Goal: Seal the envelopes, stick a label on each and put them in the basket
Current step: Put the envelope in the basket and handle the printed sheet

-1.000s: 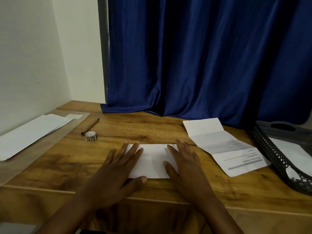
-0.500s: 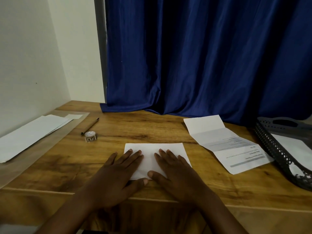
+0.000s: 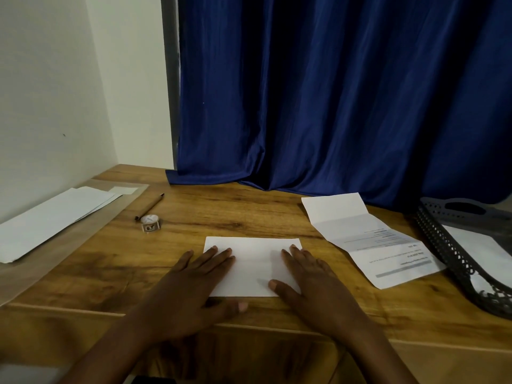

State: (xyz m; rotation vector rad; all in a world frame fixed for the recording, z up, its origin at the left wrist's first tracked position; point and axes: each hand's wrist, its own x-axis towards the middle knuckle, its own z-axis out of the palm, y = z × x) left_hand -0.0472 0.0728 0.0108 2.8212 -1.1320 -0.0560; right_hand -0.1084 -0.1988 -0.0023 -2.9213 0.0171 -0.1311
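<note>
Both hands, left (image 3: 191, 286) and right (image 3: 310, 284), flat, fingers straight, pressing envelope (image 3: 253, 266) shut; labelling likely coming next, needing label roll (image 3: 151, 223).

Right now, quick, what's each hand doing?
Left hand: open, pressing flat on the white folded paper.
Right hand: open, pressing flat on it too.

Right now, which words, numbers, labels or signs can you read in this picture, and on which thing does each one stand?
Nothing can be quoted.
Unfolded letter: several printed lines and a grey bar, upside down to the camera, too small and blurred to read.
Sticker roll: a dark mark on its side, not readable.
Envelope under both hands: blank.
Paper stack and paper in the basket: no print seen.
</note>
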